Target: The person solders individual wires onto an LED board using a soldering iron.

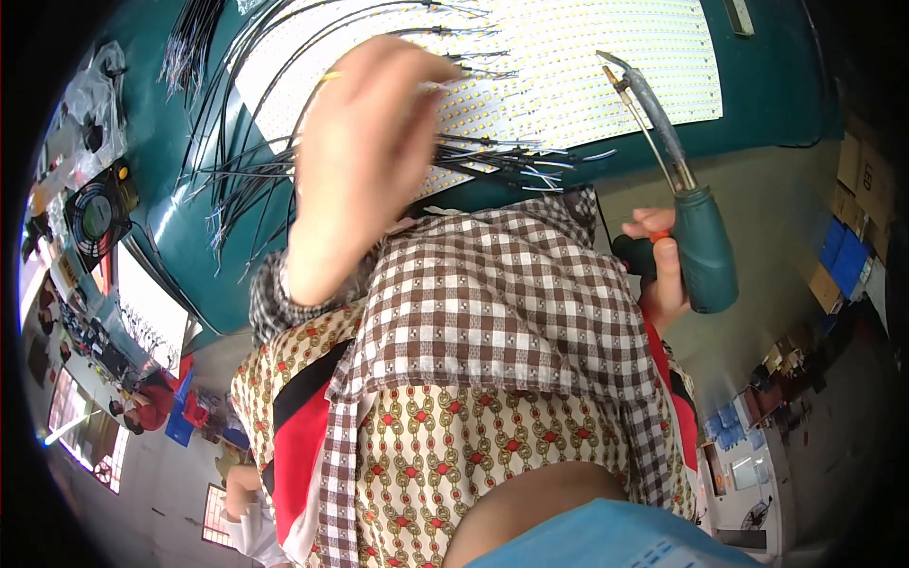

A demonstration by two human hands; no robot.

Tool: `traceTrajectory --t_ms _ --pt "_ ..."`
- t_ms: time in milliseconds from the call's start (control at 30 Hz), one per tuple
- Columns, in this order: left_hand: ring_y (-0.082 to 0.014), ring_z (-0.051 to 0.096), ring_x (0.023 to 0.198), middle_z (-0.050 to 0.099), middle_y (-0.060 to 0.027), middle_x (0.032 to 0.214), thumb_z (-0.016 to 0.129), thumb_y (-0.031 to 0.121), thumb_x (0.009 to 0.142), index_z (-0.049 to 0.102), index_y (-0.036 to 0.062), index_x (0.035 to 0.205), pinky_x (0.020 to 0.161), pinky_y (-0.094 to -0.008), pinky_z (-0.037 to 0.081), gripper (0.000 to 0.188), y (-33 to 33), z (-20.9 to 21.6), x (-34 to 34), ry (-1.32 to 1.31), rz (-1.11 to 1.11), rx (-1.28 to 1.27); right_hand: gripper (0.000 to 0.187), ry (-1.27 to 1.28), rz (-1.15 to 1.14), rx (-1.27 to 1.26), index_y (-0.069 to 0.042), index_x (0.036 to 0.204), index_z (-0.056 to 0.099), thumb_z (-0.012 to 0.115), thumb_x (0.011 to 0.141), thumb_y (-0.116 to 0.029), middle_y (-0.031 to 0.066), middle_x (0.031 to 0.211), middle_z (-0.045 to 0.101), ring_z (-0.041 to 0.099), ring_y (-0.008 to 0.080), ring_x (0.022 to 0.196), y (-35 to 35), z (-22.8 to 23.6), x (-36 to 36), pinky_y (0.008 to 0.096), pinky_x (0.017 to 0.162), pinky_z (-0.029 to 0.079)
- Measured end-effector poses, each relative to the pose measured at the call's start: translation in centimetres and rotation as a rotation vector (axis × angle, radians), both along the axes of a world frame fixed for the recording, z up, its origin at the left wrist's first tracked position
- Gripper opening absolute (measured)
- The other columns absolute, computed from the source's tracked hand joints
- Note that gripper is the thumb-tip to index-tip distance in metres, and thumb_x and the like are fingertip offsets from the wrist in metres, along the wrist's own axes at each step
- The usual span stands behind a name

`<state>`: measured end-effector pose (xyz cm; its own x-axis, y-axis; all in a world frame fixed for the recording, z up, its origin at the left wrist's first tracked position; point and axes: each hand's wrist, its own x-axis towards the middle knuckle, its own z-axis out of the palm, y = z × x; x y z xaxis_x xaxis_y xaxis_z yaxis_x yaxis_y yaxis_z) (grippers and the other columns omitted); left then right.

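Observation:
My right hand [668,277] is wrapped round the black handle of a green soldering gun [706,248]. Its metal tip points up and to the left, over the right part of a white LED board sheet [653,43] set with rows of small yellow chips. Above the sheet's left part, my left hand [367,142] is blurred, its fingers bent together. A thin pale strand shows by the fingertips, but what they pinch cannot be made out. Black cables with bare white and blue wire ends [492,156] lie across the sheet around this hand, partly hidden by it.
A dark green tabletop [156,43] carries the sheet. Another cable bundle [192,43] lies at the far left, with a black fan [98,216] and clear plastic bags [99,85] near the left edge. Cardboard boxes [862,175] stand at the right. Checked cloth covers my lap.

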<state>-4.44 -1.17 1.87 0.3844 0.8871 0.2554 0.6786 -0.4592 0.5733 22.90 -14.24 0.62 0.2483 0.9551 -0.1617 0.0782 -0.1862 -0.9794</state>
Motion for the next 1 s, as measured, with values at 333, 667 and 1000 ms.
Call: traceTrajectory --t_ms 333,667,1000 --pt "-0.0296 0.063 0.076 0.059 -0.0111 0.086 0.071 0.007 0.083 0.063 0.0032 0.089 0.067 -0.0367 0.050 0.010 -0.6 -1.9 2.4 0.083 -0.215 -0.340 0.032 0.056 -0.026 0.004 0.010 0.106 0.061 0.060 0.092 -0.019 0.0201 0.097 0.065 0.066 0.0282 0.084 -1.3 -0.6 0.2 0.0431 0.081 0.052" --pt "-0.0269 0.067 0.073 0.066 -0.0115 0.085 0.068 0.009 0.088 0.063 0.0029 0.093 0.063 -0.0340 0.052 0.009 -1.1 -1.5 3.2 0.076 0.052 -0.287 0.043 0.056 0.029 0.055 0.013 0.124 0.054 0.058 0.093 -0.016 0.0198 0.102 0.065 0.066 0.0293 0.088 -1.2 -1.0 0.5 0.0398 0.078 0.057" --pt "-0.0340 0.062 0.072 0.061 -0.0123 0.080 0.068 0.010 0.081 0.061 0.0039 0.083 0.062 -0.0435 0.050 0.010 -1.2 -2.6 4.3 -0.045 0.213 -0.269 0.034 0.056 0.174 -0.056 0.010 0.122 0.055 0.053 0.098 -0.014 0.0235 0.117 0.062 0.065 0.0286 0.097 -1.1 0.8 0.1 0.0399 0.083 0.058"
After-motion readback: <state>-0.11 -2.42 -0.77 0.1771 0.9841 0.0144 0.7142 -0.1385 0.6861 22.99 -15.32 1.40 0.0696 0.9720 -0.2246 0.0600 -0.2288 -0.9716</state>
